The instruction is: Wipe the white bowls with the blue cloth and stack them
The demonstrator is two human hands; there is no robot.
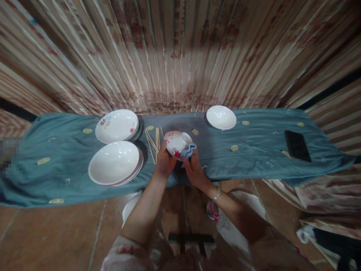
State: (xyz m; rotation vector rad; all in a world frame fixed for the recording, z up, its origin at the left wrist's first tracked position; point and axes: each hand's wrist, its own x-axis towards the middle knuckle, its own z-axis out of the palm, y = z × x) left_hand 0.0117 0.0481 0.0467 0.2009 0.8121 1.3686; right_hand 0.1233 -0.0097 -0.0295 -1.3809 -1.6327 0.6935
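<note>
Above the table's near edge, a small white bowl (175,140) with red flowers is tilted so its foot ring faces up and right. My left hand (165,161) is closed on the bowl's left side. A blue-and-white cloth (188,151) is bunched in my right hand (195,168), pressed against the bowl's lower right side. Several wooden chopsticks (152,141) lie on the tablecloth just left of the bowl, some crossing each other. My fingers partly hide the bowl's underside and rim.
On the left stand a stack of flowered plates (117,126) and, nearer, a stack of larger white bowls (114,162). A single white bowl (221,117) sits at the back right. A black phone-like slab (298,146) lies far right on the green tablecloth (254,158). Pleated curtains (180,67) hang behind.
</note>
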